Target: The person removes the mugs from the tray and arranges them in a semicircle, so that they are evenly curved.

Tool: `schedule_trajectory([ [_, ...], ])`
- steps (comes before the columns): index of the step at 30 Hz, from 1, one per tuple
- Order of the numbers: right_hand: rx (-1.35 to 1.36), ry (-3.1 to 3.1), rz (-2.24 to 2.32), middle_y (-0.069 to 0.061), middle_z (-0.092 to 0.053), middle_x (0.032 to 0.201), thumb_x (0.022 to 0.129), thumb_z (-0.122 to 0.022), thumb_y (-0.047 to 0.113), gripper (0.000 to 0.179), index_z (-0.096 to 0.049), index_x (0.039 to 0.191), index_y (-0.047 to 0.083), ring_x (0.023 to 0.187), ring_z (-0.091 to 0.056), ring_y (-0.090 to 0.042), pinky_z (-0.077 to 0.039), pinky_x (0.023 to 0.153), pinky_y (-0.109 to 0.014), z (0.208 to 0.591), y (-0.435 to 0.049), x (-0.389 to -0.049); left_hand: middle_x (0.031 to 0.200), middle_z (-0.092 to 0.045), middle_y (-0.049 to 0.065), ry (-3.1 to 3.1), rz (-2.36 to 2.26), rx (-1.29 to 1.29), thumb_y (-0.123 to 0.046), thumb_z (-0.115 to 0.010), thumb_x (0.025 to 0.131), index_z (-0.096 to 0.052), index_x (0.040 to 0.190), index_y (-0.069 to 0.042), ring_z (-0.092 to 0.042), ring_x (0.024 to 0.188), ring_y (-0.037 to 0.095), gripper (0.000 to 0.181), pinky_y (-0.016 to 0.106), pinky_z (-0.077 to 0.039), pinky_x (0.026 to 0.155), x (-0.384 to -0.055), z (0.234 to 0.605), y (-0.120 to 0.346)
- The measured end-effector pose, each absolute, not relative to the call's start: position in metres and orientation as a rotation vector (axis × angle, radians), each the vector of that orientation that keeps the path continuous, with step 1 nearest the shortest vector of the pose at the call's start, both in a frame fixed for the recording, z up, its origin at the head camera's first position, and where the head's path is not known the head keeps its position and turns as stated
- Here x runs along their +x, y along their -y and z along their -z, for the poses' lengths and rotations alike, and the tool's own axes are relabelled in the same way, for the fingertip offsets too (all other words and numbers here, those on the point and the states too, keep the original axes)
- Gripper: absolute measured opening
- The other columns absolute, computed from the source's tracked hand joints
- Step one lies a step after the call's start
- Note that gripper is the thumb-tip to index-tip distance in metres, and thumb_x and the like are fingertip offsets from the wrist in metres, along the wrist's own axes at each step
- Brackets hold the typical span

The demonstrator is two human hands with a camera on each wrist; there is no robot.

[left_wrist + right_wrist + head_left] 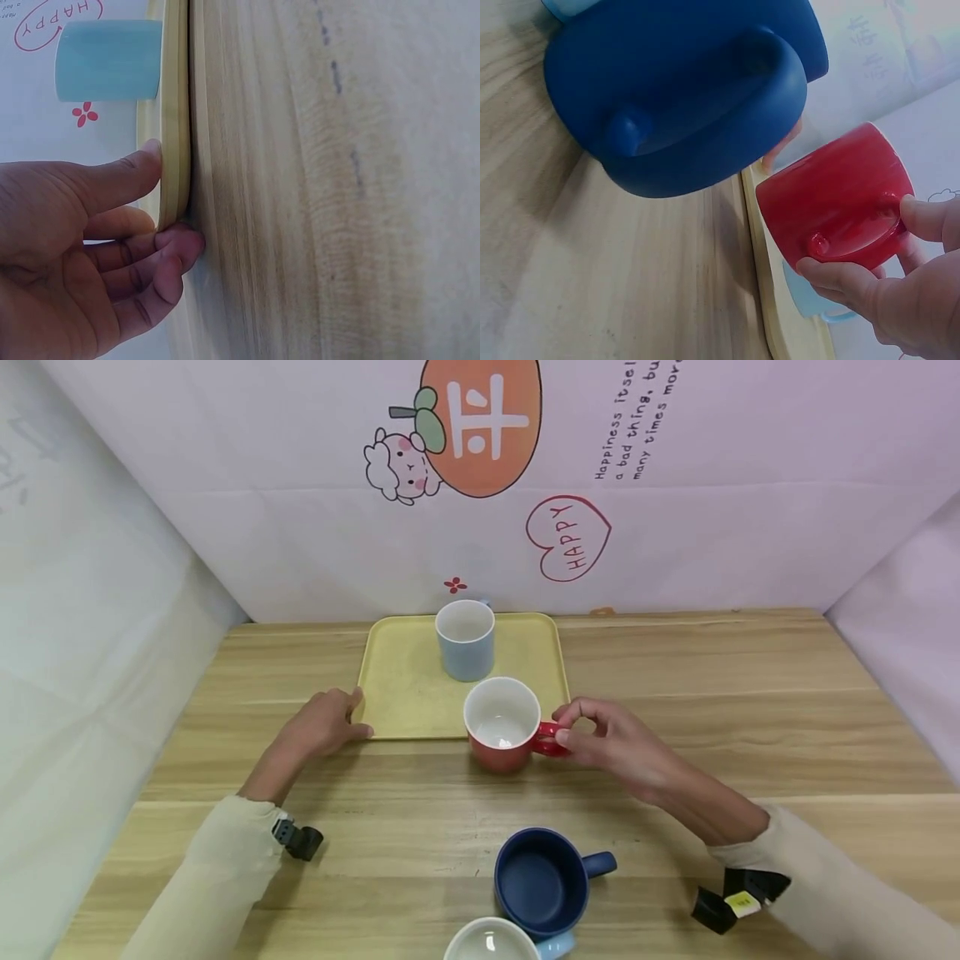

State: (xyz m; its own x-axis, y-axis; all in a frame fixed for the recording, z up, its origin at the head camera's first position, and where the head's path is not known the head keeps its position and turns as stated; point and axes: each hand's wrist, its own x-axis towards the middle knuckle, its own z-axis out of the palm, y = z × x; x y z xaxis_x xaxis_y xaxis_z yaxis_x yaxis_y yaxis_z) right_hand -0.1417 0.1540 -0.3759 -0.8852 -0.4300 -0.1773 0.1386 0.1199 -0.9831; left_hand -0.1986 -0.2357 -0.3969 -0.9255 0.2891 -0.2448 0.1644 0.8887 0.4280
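Note:
My right hand (611, 745) pinches the handle of a red mug (504, 758) with a white inside. The mug overlaps the front edge of a yellow tray (405, 710) in the head view; in the right wrist view the red mug (832, 195) appears beside the tray's edge. My left hand (318, 724) holds the tray's front left corner. Seen from the left wrist, the thumb lies on the rim of the tray (175, 112) and the fingers curl at its corner. A light blue mug (467, 656) stands upright on the tray toward the back.
A dark blue mug (542, 883) stands on the wooden table (720, 693) in front of the tray. Close by it, a white-lined mug (491, 943) with a light blue handle is cut off by the frame. Behind the tray hangs a printed white cloth (300, 543).

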Motion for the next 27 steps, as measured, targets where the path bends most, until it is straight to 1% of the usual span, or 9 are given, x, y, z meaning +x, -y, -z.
schedule_trajectory([
  [4,-0.293,-1.993,1.809,-0.025,-0.046,0.127,0.099,-0.060,0.002,0.014,-0.056,0.103,-0.011,0.113,-0.050,-0.039,-0.051,0.090,-0.045,0.377,-0.158,-0.138,0.068,-0.050,0.009,-2.741,-0.590,0.331,-0.016,-0.072,0.093,-0.037,0.141,0.018,-0.023,0.054,0.011,0.069,0.029,-0.029,0.053,-0.199,0.396,0.235],
  [10,-0.309,-2.057,1.759,-0.026,-0.044,0.133,0.099,-0.062,0.008,0.015,-0.057,0.101,-0.007,0.123,-0.038,-0.043,-0.052,0.090,-0.043,0.378,-0.165,-0.133,0.065,-0.049,0.009,-2.744,-0.586,0.335,-0.015,-0.072,0.093,-0.038,0.141,0.018,-0.025,0.054,0.012,0.068,0.029,-0.029,0.054,-0.198,0.396,0.234],
  [13,-0.329,-2.085,1.730,-0.026,-0.045,0.133,0.099,-0.062,0.009,0.015,-0.058,0.099,-0.005,0.128,-0.033,-0.044,-0.051,0.090,-0.044,0.379,-0.168,-0.131,0.086,-0.062,0.025,-2.750,-0.599,0.326,-0.015,-0.073,0.092,-0.039,0.141,0.018,-0.024,0.054,0.012,0.067,0.029,-0.029,0.053,-0.198,0.396,0.234],
  [14,-0.337,-2.090,1.722,-0.025,-0.046,0.133,0.099,-0.062,0.009,0.014,-0.059,0.099,-0.005,0.128,-0.032,-0.044,-0.051,0.090,-0.045,0.379,-0.169,-0.130,0.102,-0.063,0.031,-2.750,-0.604,0.324,-0.015,-0.073,0.092,-0.039,0.141,0.018,-0.024,0.054,0.011,0.067,0.028,-0.029,0.053,-0.198,0.396,0.234],
  [17,-0.358,-2.079,1.715,-0.024,-0.047,0.132,0.098,-0.062,0.009,0.014,-0.059,0.097,-0.005,0.129,-0.032,-0.044,-0.051,0.089,-0.044,0.379,-0.172,-0.129,0.133,-0.050,0.034,-2.746,-0.612,0.320,-0.014,-0.073,0.092,-0.040,0.140,0.017,-0.023,0.053,0.011,0.066,0.028,-0.029,0.051,-0.199,0.396,0.234],
  [20,-0.383,-2.059,1.721,-0.024,-0.049,0.131,0.098,-0.062,0.007,0.013,-0.059,0.095,-0.005,0.128,-0.034,-0.044,-0.051,0.088,-0.042,0.381,-0.174,-0.128,0.133,-0.050,0.034,-2.742,-0.612,0.316,-0.015,-0.072,0.093,-0.040,0.141,0.017,-0.023,0.052,0.011,0.066,0.028,-0.029,0.051,-0.199,0.396,0.234],
  [23,-0.416,-2.042,1.731,-0.024,-0.049,0.132,0.097,-0.062,0.006,0.011,-0.059,0.093,-0.004,0.129,-0.034,-0.044,-0.050,0.087,-0.039,0.384,-0.176,-0.127,0.117,-0.058,0.035,-2.741,-0.613,0.307,-0.015,-0.072,0.093,-0.039,0.141,0.017,-0.024,0.051,0.011,0.067,0.028,-0.029,0.051,-0.199,0.396,0.234],
  [25,-0.438,-2.030,1.735,-0.025,-0.049,0.132,0.097,-0.062,0.006,0.011,-0.060,0.093,-0.004,0.130,-0.034,-0.045,-0.050,0.087,-0.037,0.385,-0.177,-0.126,0.097,-0.059,0.030,-2.738,-0.608,0.306,-0.015,-0.072,0.093,-0.038,0.142,0.017,-0.024,0.052,0.011,0.067,0.028,-0.029,0.051,-0.199,0.396,0.235],
  [27,-0.456,-2.017,1.741,-0.024,-0.049,0.133,0.097,-0.063,0.006,0.011,-0.060,0.094,-0.004,0.130,-0.034,-0.045,-0.050,0.088,-0.036,0.386,-0.177,-0.126,0.103,-0.060,0.033,-2.741,-0.610,0.311,-0.014,-0.072,0.093,-0.038,0.141,0.017,-0.025,0.052,0.011,0.067,0.028,-0.029,0.051,-0.199,0.397,0.235],
])
